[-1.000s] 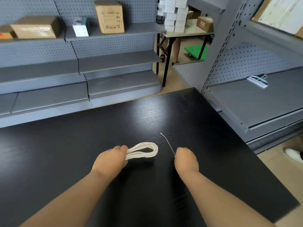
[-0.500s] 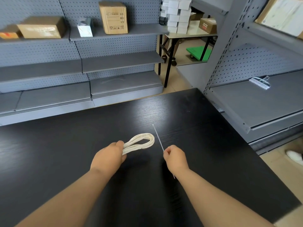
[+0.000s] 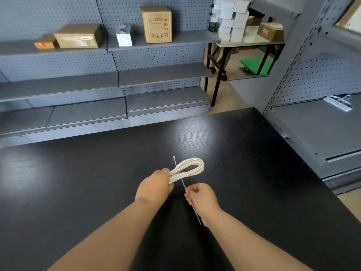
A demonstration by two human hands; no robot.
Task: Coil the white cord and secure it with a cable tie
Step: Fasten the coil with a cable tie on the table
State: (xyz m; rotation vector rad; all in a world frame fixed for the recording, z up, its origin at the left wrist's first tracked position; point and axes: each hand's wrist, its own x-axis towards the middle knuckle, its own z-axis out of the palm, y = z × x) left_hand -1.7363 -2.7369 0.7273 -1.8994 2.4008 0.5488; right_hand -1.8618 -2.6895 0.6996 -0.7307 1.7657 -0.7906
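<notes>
- Cord [image 3: 187, 168] is gripped in the curled left hand [image 3: 154, 184], loop toward 2 o'clock
- Tie [image 3: 183, 185] is pinched by the right hand [image 3: 202, 198], across the cord
- Loops may be spilled if grip is eased

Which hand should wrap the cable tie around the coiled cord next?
Right. The right hand pinches the cable tie, lined up across the coiled white cord; the left hand is busy gripping the coil's end.
</notes>
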